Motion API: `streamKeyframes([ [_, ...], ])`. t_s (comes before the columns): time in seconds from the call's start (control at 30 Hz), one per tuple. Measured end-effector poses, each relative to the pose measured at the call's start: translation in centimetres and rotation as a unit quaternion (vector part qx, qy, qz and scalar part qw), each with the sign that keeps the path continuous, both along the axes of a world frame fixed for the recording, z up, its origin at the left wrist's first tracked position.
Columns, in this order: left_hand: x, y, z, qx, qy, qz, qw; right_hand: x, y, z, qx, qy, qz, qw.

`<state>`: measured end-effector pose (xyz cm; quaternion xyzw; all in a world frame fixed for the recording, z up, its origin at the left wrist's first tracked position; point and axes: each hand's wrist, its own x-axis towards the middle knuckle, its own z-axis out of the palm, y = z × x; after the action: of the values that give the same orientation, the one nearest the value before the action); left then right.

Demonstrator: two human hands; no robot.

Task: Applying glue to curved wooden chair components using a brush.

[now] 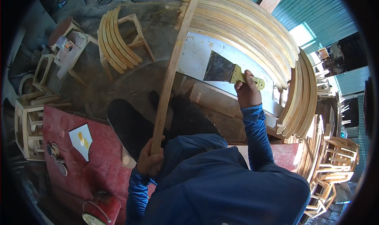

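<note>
My left hand (150,161) is closed around the lower end of a long, narrow wooden strip (172,61). The strip runs up and slightly right, its far end reaching the stack of curved wooden slats (241,25). In my right hand (249,94) is a putty knife (222,68), gripped by its yellow-green handle. Its broad dark blade points left, above a white board (193,53), and is apart from the strip. The blade's face looks smeared and stained.
A red tabletop (106,146) at left carries a white piece with yellowish smears (81,141), round lids (53,150) and a red bucket (104,209). More curved slats (116,41) rest on a wooden frame. Another curved stack (302,94) and wooden frames (335,158) stand at right.
</note>
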<state>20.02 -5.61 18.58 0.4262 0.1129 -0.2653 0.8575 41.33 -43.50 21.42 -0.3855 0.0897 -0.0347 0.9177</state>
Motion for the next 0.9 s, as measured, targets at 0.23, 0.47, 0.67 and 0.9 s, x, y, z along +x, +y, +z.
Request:
streamKeyframes([
  [0.23, 4.2, -2.5, -0.4, 0.02, 0.053, -0.093, 0.994, -2.8, -0.6, 3.4, -0.549, -0.137, -0.013, 0.824],
  [0.47, 5.4, -3.1, -0.6, 0.074, 0.054, -0.117, 0.989, -0.9, -0.9, 1.0, -0.715, -0.318, -0.028, 0.622],
  [0.67, 5.8, -3.0, -0.9, 0.034, 0.096, -0.113, 0.988, 0.4, -0.6, 0.6, -0.74, -0.391, 0.006, 0.547],
  [0.9, 6.1, -2.9, -1.4, 0.06, 0.089, -0.121, 0.987, 1.4, 0.3, 0.1, -0.756, -0.405, 0.045, 0.513],
])
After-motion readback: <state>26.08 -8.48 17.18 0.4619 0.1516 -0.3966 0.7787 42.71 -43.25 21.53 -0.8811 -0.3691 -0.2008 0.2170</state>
